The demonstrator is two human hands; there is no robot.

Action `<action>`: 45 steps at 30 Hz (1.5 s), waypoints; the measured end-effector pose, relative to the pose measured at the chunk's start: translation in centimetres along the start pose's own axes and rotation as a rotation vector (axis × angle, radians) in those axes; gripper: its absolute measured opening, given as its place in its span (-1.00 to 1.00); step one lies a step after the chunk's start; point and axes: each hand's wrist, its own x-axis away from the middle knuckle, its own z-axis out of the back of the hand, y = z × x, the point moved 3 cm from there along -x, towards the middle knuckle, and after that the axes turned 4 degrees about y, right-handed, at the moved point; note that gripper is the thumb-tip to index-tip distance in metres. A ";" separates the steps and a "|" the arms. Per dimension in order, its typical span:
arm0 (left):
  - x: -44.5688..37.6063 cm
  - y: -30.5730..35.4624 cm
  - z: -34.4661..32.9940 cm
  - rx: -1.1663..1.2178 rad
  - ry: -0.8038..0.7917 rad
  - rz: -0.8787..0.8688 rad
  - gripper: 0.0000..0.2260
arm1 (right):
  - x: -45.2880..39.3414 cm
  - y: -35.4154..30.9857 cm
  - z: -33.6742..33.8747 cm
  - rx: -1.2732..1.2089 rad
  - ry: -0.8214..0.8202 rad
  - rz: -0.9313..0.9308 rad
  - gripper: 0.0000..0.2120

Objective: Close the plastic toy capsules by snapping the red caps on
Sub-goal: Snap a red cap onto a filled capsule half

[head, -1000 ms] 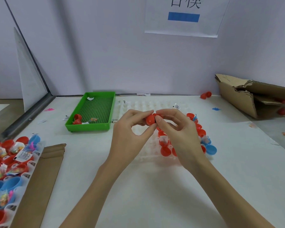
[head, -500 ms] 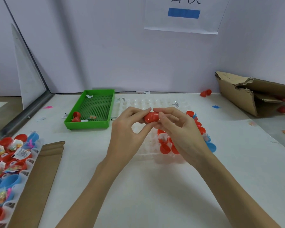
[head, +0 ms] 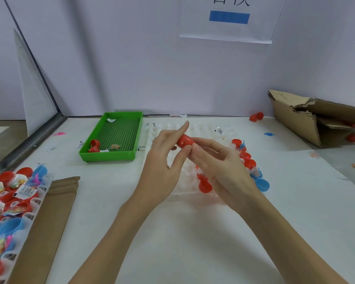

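Note:
A red capsule (head: 184,140) is held in the air above a clear plastic holder tray (head: 195,128). My right hand (head: 219,165) pinches its right end between thumb and fingertips. My left hand (head: 162,162) is beside its left end, index finger straight and pointing up against the capsule, thumb stretched out just below it. Several red capsule halves (head: 205,185) and a blue one (head: 262,184) sit in the tray's right side, partly hidden by my right hand.
A green tray (head: 109,156) with red pieces stands at the back left. At the left edge lies a rack of red and blue capsule halves with toys (head: 8,193), next to a cardboard strip (head: 49,214). A torn cardboard box (head: 303,119) lies at the right, with loose red capsules (head: 256,116) near the wall.
My left fingers have loosened from pinching the capsule and the index finger has straightened upward. The capsule now sits tilted in my right hand's pinch.

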 end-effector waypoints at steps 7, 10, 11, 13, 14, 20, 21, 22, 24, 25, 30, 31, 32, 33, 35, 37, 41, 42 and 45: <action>0.2 -0.3 -0.8 0.175 -0.067 0.043 -0.65 | 0.1 -0.1 -0.2 -0.324 -0.078 -0.166 -0.59; 0.3 -0.3 -0.9 0.172 -0.091 0.038 -0.67 | 0.1 0.0 -0.2 -0.396 -0.116 -0.230 -0.58; 0.3 -0.2 -1.0 0.184 -0.094 0.038 -0.69 | 0.2 -0.1 -0.3 -0.416 -0.142 -0.250 -0.58; 0.4 0.2 -1.0 0.203 -0.081 0.034 -0.73 | 0.3 -0.1 -0.5 -0.461 -0.192 -0.276 -0.59; 0.4 0.3 -0.9 0.199 -0.064 0.027 -0.75 | 0.4 -0.1 -0.7 -0.481 -0.210 -0.287 -0.60; 0.1 0.4 -0.2 0.122 -0.025 -0.010 -0.79 | 0.4 -0.2 -1.0 -0.580 -0.253 -0.351 -0.61; 0.2 0.5 -0.2 0.111 -0.031 -0.023 -0.79 | 0.4 -0.2 -0.9 -0.560 -0.249 -0.350 -0.59; 0.2 0.6 -0.1 0.103 -0.038 -0.036 -0.78 | 0.4 -0.1 -0.9 -0.528 -0.246 -0.348 -0.57; 0.2 0.7 -0.1 0.087 -0.051 -0.058 -0.77 | 0.5 0.2 -1.0 -0.498 -0.248 -0.358 -0.61; 0.2 0.8 -0.1 0.070 -0.052 -0.069 -0.77 | 0.5 0.3 -1.0 -0.503 -0.251 -0.364 -0.65; 0.0 1.2 0.0 0.044 -0.065 -0.111 -0.74 | 0.6 0.2 -1.2 -0.620 -0.259 -0.371 -0.75; 0.1 1.3 0.0 0.071 -0.086 -0.107 -0.73 | 0.7 0.1 -1.3 -0.624 -0.276 -0.371 -0.75; 0.2 1.4 -0.1 0.097 -0.100 -0.093 -0.72 | 0.9 0.1 -1.5 -0.626 -0.292 -0.371 -0.74; 0.3 1.4 -0.1 0.114 -0.098 -0.077 -0.71 | 1.0 0.0 -1.6 -0.625 -0.303 -0.369 -0.73; 0.3 1.4 0.0 0.127 -0.067 -0.061 -0.72 | 1.1 0.0 -1.8 -0.620 -0.308 -0.361 -0.72; 0.3 1.5 0.1 0.140 -0.060 -0.065 -0.73 | 1.1 0.0 -2.0 -0.610 -0.304 -0.344 -0.70; 0.3 1.6 0.2 0.131 -0.050 -0.127 -0.75 | 1.2 0.1 -2.1 -0.594 -0.308 -0.311 -0.70; 0.3 1.7 0.2 0.124 -0.048 -0.145 -0.75 | 1.2 0.1 -2.1 -0.595 -0.307 -0.304 -0.70; 0.3 1.7 0.1 0.099 -0.040 -0.172 -0.74 | 1.2 0.2 -2.2 -0.602 -0.296 -0.289 -0.70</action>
